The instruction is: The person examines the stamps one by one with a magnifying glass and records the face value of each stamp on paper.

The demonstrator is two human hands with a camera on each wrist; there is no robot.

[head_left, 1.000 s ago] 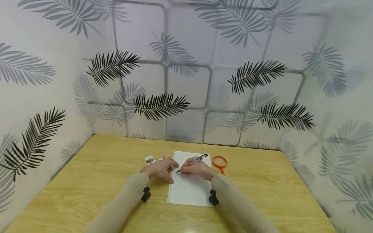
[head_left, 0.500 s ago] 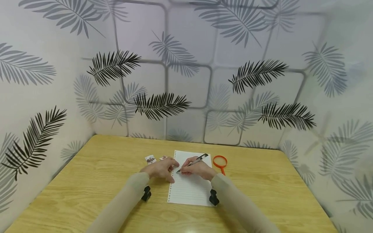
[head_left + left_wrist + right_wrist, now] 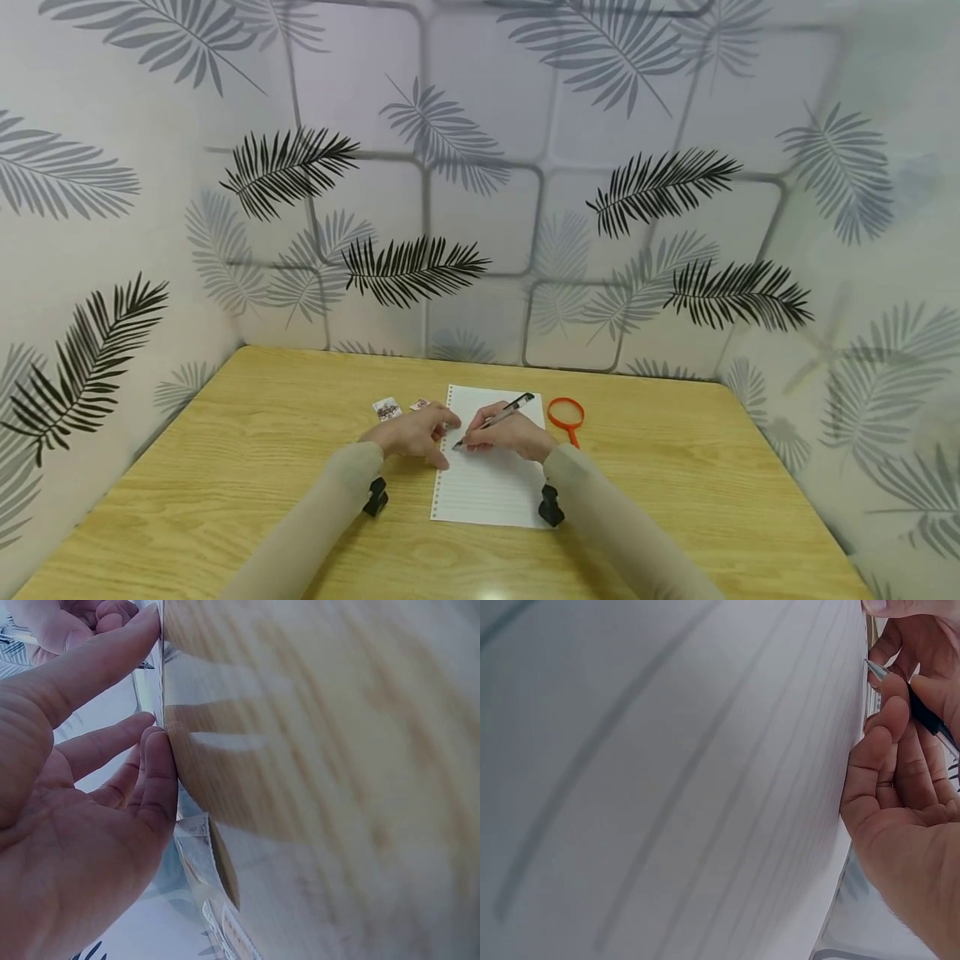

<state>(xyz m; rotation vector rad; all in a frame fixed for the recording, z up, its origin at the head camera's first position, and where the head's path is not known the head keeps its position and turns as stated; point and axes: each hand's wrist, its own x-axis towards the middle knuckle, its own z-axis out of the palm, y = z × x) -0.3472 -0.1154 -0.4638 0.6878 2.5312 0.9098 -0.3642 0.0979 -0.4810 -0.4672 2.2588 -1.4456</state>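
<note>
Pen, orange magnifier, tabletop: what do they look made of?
Pen: likely plastic barrel; the dark grip could be rubber or plastic; the shiny, silvery tip suggests metal.

Orange magnifier: probably plastic frame, going by its uniform bright colour; lens clear, glass or plastic unclear.

Tabletop: wood or wood-look laminate, from the grain; glare at the head view's bottom edge suggests slight gloss.

The paper (image 3: 487, 500) is white and ruled with grey lines. The pen (image 3: 516, 404) is coloured black at its upper end and grip, silvery at its tip. The magnifying glass (image 3: 570, 430) is rimmed in orange-red. White cards (image 3: 387, 409) are printed darkly. The bench (image 3: 225, 475) is grained yellow; the pale wall (image 3: 480, 217) is patterned with black and grey fronds. Beige is shown by the sleeves (image 3: 322, 517).
</note>
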